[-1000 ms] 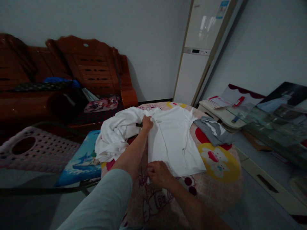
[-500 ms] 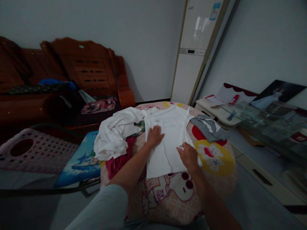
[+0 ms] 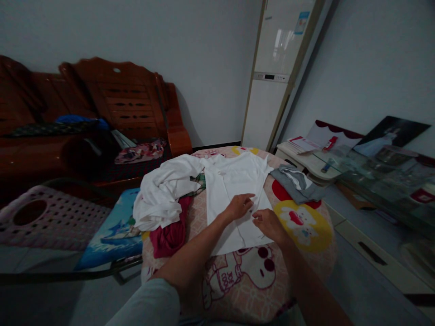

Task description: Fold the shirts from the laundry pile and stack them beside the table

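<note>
A white short-sleeved shirt [image 3: 220,226] lies spread on the round table, its sleeves towards the far side. My left hand [image 3: 239,206] rests over the middle of the shirt, index finger stretched to the right. Close beside it, my right hand [image 3: 270,224] is curled at the shirt's right side, with thumb and fingers pinched on the fabric. The shirt's lower right edge is drawn inward under that hand. Left of the shirt sit a rumpled white garment [image 3: 163,190] and a dark red garment [image 3: 171,235]. A folded grey garment [image 3: 295,183] lies to its right.
A patterned cloth [image 3: 244,290] covers the table. A pink woven chair [image 3: 61,217] and a blue picture cushion [image 3: 115,231] stand at left, before a wooden sofa [image 3: 122,99]. On the right is a cabinet with a glass shelf [image 3: 374,181]; a tall white air conditioner [image 3: 265,108] stands behind.
My left hand has moved right across the shirt, towards my right hand. The shirt's right edge has come inward with my right hand, which shifted only slightly.
</note>
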{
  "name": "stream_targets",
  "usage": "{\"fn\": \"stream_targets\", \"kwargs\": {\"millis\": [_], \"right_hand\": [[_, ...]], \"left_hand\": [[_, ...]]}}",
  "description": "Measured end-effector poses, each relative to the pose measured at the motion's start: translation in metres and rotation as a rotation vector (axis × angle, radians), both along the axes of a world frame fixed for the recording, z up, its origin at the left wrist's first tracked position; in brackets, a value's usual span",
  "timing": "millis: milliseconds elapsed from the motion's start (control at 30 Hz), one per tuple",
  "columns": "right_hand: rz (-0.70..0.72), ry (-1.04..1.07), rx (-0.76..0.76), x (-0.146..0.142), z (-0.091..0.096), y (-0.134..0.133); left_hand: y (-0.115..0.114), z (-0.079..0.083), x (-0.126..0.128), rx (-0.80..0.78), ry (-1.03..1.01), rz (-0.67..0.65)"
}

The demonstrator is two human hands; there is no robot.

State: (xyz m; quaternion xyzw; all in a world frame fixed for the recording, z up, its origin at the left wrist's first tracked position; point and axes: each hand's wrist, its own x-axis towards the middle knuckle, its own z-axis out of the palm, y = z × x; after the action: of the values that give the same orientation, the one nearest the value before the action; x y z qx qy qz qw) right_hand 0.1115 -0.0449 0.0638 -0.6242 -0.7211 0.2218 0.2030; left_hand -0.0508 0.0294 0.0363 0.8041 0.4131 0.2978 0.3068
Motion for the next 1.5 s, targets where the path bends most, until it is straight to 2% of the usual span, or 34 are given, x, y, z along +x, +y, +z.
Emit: {"fn": "stream_targets", "kwargs": {"millis": [67,133,200,367,500,667,800,867,1000,1067,1167,1233,1300,1400,1500], "right_hand": [[-0.042,0.16,-0.082,0.009,-0.003,0.01],[-0.196,0.34,-0.107,0.021,-0.007,0.028],[-0.342,0.51,-0.053,0.035,-0.011,0.053],[-0.54,0.884,0.04,0.06,-0.023,0.124],[-0.547,1.015,0.058,0.065,-0.028,0.168],[-0.515,1.189,-0.02,0.061,-0.026,0.206],[-0.637,1.119,-0.04,0.057,-0.016,0.23],[-0.615,1.033,0.001,0.051,-0.008,0.241],[-0.352,0.776,0.156,0.021,0.009,0.26],[-0.197,0.662,0.177,-0.002,0.011,0.263],[-0.005,0.528,0.118,-0.037,0.001,0.257],[0.048,0.49,0.093,-0.052,-0.009,0.248],[0.038,0.49,0.099,-0.056,-0.019,0.24],[-0.025,0.487,0.145,-0.042,-0.026,0.238],[-0.234,0.492,0.236,-0.018,-0.026,0.243]], "left_hand": [[-0.015,-0.005,0.009,-0.031,0.012,-0.021],[-0.026,-0.008,0.012,-0.039,0.03,-0.023],[-0.031,-0.01,0.011,-0.044,0.045,-0.049],[-0.036,-0.009,0.01,-0.061,0.154,-0.093],[-0.04,-0.01,0.012,-0.053,0.222,-0.073],[-0.039,-0.014,0.012,-0.077,0.172,-0.071],[-0.038,-0.014,0.011,-0.148,0.047,-0.056],[-0.037,-0.012,0.011,-0.227,-0.061,-0.056],[-0.037,-0.009,0.011,-0.427,-0.282,-0.128],[-0.038,-0.009,0.011,-0.494,-0.345,-0.175],[-0.038,-0.012,0.01,-0.543,-0.383,-0.219],[-0.038,-0.014,0.009,-0.569,-0.396,-0.225],[-0.037,-0.016,0.008,-0.604,-0.434,-0.212],[-0.037,-0.018,0.01,-0.695,-0.535,-0.167],[-0.037,-0.02,0.013,-0.832,-0.585,-0.122]]}}
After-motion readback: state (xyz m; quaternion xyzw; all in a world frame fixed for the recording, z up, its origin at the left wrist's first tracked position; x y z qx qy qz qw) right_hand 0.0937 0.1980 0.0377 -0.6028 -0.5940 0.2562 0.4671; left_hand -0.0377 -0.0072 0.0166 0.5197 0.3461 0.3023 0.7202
